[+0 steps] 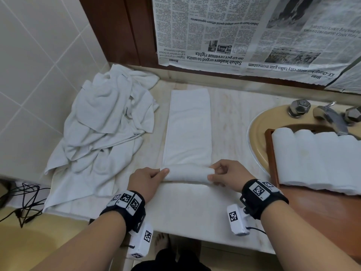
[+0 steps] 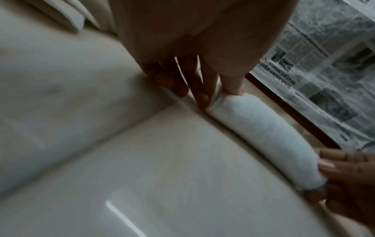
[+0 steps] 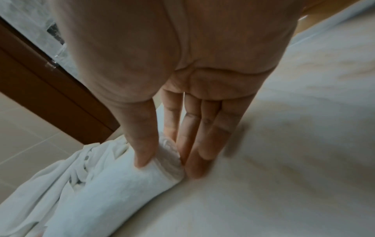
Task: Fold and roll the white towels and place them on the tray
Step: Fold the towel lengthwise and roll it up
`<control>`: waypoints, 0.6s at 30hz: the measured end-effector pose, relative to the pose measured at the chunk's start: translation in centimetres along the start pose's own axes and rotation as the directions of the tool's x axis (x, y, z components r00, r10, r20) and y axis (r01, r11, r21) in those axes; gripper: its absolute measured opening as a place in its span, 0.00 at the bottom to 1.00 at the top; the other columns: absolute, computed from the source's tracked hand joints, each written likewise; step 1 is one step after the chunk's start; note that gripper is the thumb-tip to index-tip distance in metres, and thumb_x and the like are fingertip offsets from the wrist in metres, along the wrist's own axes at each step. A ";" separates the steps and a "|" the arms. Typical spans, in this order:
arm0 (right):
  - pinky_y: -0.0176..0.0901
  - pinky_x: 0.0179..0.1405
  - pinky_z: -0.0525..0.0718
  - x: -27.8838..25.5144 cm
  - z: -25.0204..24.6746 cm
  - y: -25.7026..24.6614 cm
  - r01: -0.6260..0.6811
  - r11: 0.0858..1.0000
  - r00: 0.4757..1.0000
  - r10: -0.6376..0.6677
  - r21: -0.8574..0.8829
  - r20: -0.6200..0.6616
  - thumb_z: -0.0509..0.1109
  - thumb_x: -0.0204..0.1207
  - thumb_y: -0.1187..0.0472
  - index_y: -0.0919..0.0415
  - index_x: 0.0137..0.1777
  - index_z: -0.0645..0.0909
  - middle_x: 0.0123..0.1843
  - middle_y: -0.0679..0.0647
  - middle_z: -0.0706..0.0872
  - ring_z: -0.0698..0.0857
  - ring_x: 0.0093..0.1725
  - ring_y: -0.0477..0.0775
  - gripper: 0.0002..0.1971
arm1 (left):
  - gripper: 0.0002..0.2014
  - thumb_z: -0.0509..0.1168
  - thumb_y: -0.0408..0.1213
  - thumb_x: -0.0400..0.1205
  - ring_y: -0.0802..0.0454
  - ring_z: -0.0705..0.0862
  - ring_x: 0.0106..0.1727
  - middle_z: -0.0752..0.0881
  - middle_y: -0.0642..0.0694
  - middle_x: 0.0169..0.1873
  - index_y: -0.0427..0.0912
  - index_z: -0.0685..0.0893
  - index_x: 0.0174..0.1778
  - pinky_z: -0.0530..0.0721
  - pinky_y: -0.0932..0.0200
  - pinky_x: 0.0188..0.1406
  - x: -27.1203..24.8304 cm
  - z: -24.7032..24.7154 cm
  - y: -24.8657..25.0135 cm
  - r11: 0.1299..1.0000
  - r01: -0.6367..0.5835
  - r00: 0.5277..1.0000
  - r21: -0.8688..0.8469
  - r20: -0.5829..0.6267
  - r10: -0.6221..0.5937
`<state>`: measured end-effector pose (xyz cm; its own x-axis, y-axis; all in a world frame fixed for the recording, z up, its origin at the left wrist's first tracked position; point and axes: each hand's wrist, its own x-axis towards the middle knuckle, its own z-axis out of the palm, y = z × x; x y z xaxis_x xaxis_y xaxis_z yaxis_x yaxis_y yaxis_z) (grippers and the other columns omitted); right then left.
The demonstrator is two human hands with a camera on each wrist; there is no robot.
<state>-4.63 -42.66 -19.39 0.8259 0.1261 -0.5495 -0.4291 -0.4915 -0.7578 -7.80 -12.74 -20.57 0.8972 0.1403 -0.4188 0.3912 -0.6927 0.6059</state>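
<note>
Head view: a person stands at a pale stone worktop (image 1: 230,118), both hands on a folded white towel (image 1: 188,126) that lies as a long strip from the near edge toward the back. Its near end is turned up into a short roll (image 1: 186,174). The left hand (image 1: 146,182) pinches the roll's left end, thumb on top and fingers curled under; the right hand (image 1: 228,176) pinches the right end the same way. A heap (image 1: 105,124) of loose white towels fills the worktop's left side, up to the tiled wall. At the right edge a wooden tray (image 1: 270,153) rests over the sink (image 1: 257,130) and carries finished rolls (image 1: 316,159) side by side. Newspaper (image 1: 244,32) hangs along the back.

Left wrist view: the left hand (image 2: 194,67) closes its grip on the end of the roll (image 2: 259,128), thumb pressed on top and fingers (image 2: 202,94) down at the worktop (image 2: 162,176). The right hand (image 2: 349,176) holds the far end.

Right wrist view: the right hand (image 3: 182,96) has its thumb on top of the roll (image 3: 113,189) and its fingers (image 3: 202,144) against the spiralled end, touching the worktop (image 3: 263,184). The heap (image 3: 50,184) lies just beyond.
</note>
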 end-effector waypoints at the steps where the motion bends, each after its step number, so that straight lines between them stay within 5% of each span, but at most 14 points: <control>1: 0.46 0.43 0.88 0.2 0.0 -0.1 -0.014 0.999 1.000 0.014 0.032 -0.001 0.84 0.72 0.63 0.63 0.53 0.87 0.36 0.55 0.92 0.93 0.40 0.57 0.13 | 0.25 0.64 0.64 0.84 0.51 0.86 0.44 0.89 0.52 0.37 0.47 0.90 0.37 0.83 0.54 0.49 0.2 0.1 0.2 1.000 0.018 1.000 0.008 -0.005 -0.018; 4: 0.47 0.53 0.91 0.8 -0.3 -0.4 -0.060 0.996 0.998 0.059 0.062 0.006 0.84 0.73 0.62 0.67 0.50 0.90 0.41 0.59 0.94 0.94 0.44 0.59 0.10 | 0.30 0.65 0.63 0.84 0.49 0.80 0.32 0.80 0.47 0.25 0.36 0.84 0.32 0.76 0.55 0.35 0.4 0.2 1.2 0.997 0.075 0.996 -0.005 -0.058 -0.075; 6: 0.44 0.56 0.89 1.0 -0.5 -0.6 -0.070 0.997 0.998 0.070 0.021 0.010 0.84 0.73 0.59 0.62 0.48 0.92 0.43 0.54 0.95 0.94 0.46 0.54 0.08 | 0.28 0.66 0.60 0.84 0.51 0.80 0.31 0.80 0.50 0.25 0.37 0.84 0.33 0.74 0.56 0.33 0.5 0.6 1.6 0.997 0.080 0.993 -0.007 -0.090 -0.080; 10: 0.38 0.49 0.83 0.2 -0.2 -0.9 -0.004 0.998 0.999 0.002 -0.059 -0.038 0.82 0.75 0.58 0.52 0.53 0.89 0.43 0.50 0.92 0.92 0.48 0.52 0.09 | 0.09 0.72 0.51 0.83 0.62 0.83 0.45 0.87 0.56 0.47 0.53 0.88 0.55 0.75 0.66 0.45 -0.1 1.0 2.5 0.985 0.031 0.983 -0.168 -0.173 -0.060; 14: 0.40 0.51 0.82 -1.3 0.6 -0.4 0.110 0.981 0.987 -0.127 -0.162 -0.099 0.77 0.79 0.55 0.37 0.49 0.84 0.45 0.46 0.89 0.88 0.49 0.46 0.08 | 0.06 0.68 0.46 0.87 0.69 0.80 0.45 0.79 0.57 0.52 0.53 0.90 0.55 0.77 0.71 0.49 -0.6 1.3 2.1 0.986 -0.152 0.968 -0.069 -0.214 0.134; 18: 0.44 0.59 0.84 -2.0 2.0 0.3 0.266 0.877 0.929 -0.344 -0.399 -0.136 0.72 0.84 0.54 0.50 0.58 0.86 0.59 0.42 0.81 0.86 0.50 0.46 0.06 | 0.15 0.63 0.49 0.89 0.60 0.81 0.49 0.76 0.61 0.57 0.48 0.89 0.64 0.83 0.57 0.59 -1.1 1.9 1.0 0.961 -0.272 0.945 0.059 -0.173 0.278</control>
<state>-7.14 -41.36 -19.16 0.9646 0.1690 -0.2022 -0.0107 -0.7415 -0.6708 -8.76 -14.90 -20.81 0.9919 0.0628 -0.1101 0.1200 -0.7450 0.6561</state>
